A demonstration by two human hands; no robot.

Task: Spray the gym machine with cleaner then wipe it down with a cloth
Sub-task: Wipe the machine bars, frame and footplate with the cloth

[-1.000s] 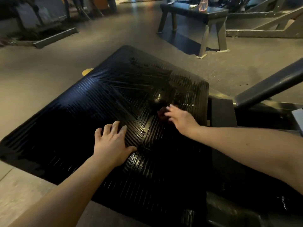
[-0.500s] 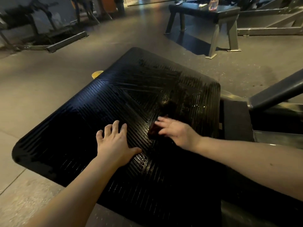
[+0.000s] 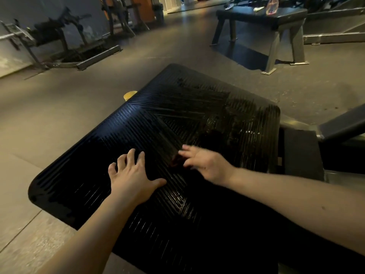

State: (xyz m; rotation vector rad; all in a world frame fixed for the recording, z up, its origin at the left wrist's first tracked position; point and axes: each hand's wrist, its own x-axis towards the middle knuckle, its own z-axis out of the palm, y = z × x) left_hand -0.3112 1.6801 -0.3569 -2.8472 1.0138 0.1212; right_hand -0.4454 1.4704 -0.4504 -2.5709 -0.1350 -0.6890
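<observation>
Left hand (image 3: 132, 178) flat, spread, bracing on ribbed footplate (image 3: 138, 131); my right hand (image 3: 205, 165) beside it, straight fingers pressing dark cloth (image 3: 175, 162) mid-plate. Wet ribs beyond may snag cloth from under them. Spray bottle (image 3: 272, 5) sits on far bench (image 3: 256, 16).

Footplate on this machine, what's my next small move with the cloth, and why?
Probably sweep the cloth under the right hand toward the far right corner of the footplate: wet streaks glisten there unwiped, while the left hand lies flat on the near side, apparently bracing.
</observation>
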